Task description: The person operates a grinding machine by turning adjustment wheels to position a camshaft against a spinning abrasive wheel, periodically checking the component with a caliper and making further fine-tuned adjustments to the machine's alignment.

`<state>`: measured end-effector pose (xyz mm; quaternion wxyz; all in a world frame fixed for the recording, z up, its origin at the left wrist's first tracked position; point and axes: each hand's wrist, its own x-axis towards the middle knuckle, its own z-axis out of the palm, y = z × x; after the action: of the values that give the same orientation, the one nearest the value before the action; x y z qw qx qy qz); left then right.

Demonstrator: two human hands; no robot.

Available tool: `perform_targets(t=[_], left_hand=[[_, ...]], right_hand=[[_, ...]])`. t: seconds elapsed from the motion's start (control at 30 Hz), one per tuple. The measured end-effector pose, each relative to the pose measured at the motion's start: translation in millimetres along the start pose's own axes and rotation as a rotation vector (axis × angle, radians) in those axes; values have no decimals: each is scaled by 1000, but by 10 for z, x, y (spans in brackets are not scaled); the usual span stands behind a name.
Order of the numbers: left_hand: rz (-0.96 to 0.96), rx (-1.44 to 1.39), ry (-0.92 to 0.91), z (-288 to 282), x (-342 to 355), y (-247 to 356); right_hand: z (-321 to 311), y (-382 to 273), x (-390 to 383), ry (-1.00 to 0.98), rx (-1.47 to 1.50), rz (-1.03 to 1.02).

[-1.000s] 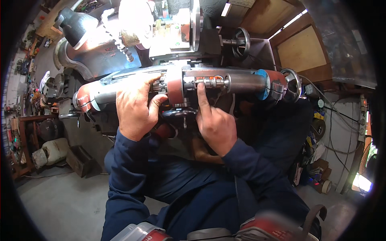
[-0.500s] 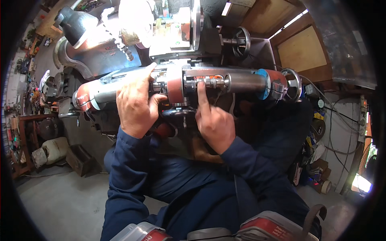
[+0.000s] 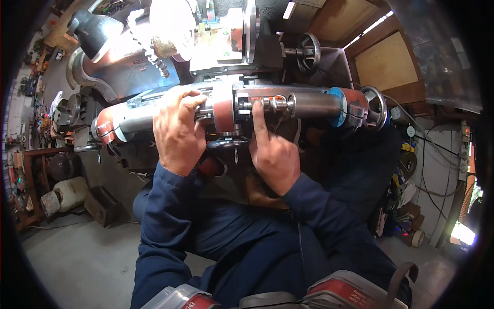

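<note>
A long machine assembly [image 3: 314, 105] of steel cylinders lies crosswise, with a red central housing [image 3: 224, 116] and red clamps at both ends. Just left of the housing, my left hand [image 3: 177, 134] has its fingers bent over the steel shaft [image 3: 139, 116], partly hiding the small parts there. My right hand [image 3: 272, 159] reaches up from below; its index finger is stretched out with the tip on a small stepped spindle [image 3: 278, 104] right of the housing, and the other fingers are curled, holding nothing. A black handwheel [image 3: 226, 144] hangs below the housing, between my hands.
Behind stand a wheel machine [image 3: 226, 38], a black lamp head [image 3: 95, 36] and a second handwheel [image 3: 309, 54]. A handwheel [image 3: 375, 105] caps the assembly's right end. Cables [image 3: 427, 170] hang at right; a metal box [image 3: 100, 206] sits on the floor at left. Respirator cartridges [image 3: 334, 291] show below.
My left hand has shifted slightly right and up, its fingers more curled and thumb raised. My right hand has moved slightly up. The fitting right of the red housing looks turned.
</note>
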<state>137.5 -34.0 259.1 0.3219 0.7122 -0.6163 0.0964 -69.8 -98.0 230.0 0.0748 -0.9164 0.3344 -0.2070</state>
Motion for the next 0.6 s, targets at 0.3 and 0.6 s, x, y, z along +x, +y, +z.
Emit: perform_targets(t=[0.3, 0.6], left_hand=[[93, -51, 228, 210, -64, -86], [154, -73, 419, 374, -86, -114]], right_hand=[[-24, -38, 12, -33, -19, 7], [-53, -80, 45, -29, -18, -13]])
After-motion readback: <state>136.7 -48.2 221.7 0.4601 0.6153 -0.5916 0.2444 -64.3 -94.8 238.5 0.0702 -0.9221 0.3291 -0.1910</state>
